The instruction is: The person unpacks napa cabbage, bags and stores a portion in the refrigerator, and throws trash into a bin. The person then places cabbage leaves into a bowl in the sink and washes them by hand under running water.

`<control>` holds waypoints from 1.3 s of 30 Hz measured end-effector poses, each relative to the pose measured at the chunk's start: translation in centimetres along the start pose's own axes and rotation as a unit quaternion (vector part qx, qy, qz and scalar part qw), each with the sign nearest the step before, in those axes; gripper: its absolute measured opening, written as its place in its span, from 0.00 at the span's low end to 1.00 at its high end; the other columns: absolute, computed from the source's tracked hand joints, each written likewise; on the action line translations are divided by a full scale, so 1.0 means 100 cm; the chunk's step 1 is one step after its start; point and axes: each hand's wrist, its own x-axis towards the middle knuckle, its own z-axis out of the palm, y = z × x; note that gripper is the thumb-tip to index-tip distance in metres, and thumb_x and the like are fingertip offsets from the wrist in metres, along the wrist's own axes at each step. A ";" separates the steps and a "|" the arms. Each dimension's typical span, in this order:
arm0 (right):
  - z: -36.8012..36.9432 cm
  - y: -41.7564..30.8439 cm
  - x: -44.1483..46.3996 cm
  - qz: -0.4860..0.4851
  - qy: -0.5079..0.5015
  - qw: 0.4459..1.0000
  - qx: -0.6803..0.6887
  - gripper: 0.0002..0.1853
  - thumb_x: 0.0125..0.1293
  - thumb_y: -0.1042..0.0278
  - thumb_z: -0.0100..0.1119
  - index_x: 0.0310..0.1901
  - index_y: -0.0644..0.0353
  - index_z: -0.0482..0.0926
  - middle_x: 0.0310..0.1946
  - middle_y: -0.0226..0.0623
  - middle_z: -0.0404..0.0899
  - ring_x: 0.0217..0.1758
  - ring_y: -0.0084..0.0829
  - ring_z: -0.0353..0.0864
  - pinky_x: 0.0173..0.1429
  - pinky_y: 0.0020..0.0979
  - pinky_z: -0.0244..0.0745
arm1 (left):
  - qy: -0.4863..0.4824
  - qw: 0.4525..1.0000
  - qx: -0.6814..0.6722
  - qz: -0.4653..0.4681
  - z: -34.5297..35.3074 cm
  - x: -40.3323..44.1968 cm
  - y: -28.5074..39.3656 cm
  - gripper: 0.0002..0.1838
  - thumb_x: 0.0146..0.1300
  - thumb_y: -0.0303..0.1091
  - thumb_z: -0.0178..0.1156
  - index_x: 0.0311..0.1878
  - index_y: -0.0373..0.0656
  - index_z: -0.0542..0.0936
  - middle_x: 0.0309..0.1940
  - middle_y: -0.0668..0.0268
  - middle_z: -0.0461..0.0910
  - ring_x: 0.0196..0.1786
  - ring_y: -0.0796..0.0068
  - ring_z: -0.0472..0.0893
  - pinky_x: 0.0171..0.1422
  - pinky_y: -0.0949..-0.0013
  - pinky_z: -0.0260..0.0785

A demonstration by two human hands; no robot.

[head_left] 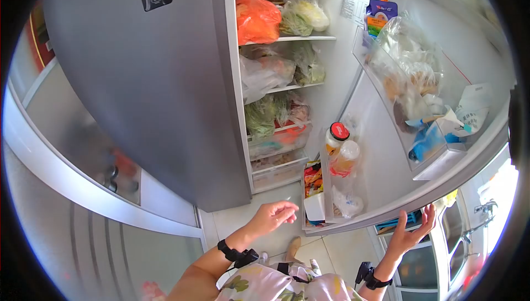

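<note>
The refrigerator door [381, 221] stands swung out to the right. My right hand [409, 235] is at its outer edge, fingers spread and pointing up, with the fingertips at or very near the edge; exact contact is hard to tell. My left hand [274, 216] hovers in front of the lower compartment, its fingers loosely curled together and nothing visible in them. Nearest to it is the low door bin [315, 207] with colourful packets. Another door bin holds a red-lidded jar [338, 131], a pale-lidded jar [349, 150] and a white plastic bag [346, 203].
Shelves hold an orange bag [258, 18], bagged cabbage [306, 14] and bagged greens [260, 116]. An upper door bin carries clear bags [411, 52] and a purple pouch [381, 14]. A closed grey door [149, 80] stands left; counter and cabinets [418, 265] lie right.
</note>
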 end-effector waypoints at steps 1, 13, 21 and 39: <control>0.001 -0.002 0.003 0.002 0.004 1.000 0.002 0.39 0.55 0.71 0.68 0.67 0.63 0.60 0.63 0.43 0.65 0.65 0.42 0.65 0.68 0.41 0.58 | -0.001 1.000 0.004 0.002 -0.006 0.001 0.003 0.14 0.71 0.36 0.54 0.53 0.38 0.78 0.37 0.66 0.83 0.39 0.83 0.81 0.45 0.77 0.73; 0.036 0.046 -0.042 0.190 0.009 0.952 0.240 0.37 0.66 0.62 0.53 0.72 0.65 0.49 0.69 0.47 0.56 0.69 0.39 0.58 0.71 0.38 0.52 | 0.257 0.819 0.428 0.282 -0.070 0.166 0.108 0.28 0.58 0.39 0.63 0.61 0.39 0.70 0.63 0.52 0.66 0.64 0.55 0.68 0.67 0.58 0.63; 0.057 0.127 -0.096 0.192 0.087 0.968 0.133 0.42 0.71 0.44 0.44 0.73 0.68 0.44 0.73 0.53 0.45 0.73 0.43 0.52 0.74 0.41 0.48 | 0.377 0.605 0.699 0.068 -0.141 0.297 0.161 0.49 0.50 0.49 0.70 0.72 0.44 0.57 0.76 0.53 0.43 0.78 0.52 0.41 0.74 0.38 0.40; 0.067 0.075 -0.059 0.211 0.042 0.973 0.080 0.41 0.71 0.45 0.44 0.73 0.68 0.43 0.73 0.53 0.45 0.73 0.43 0.53 0.74 0.41 0.49 | 0.385 0.885 -0.032 0.258 -0.178 0.350 0.123 0.25 0.51 0.23 0.60 0.57 0.34 0.75 0.42 0.57 0.82 0.46 0.66 0.82 0.52 0.68 0.71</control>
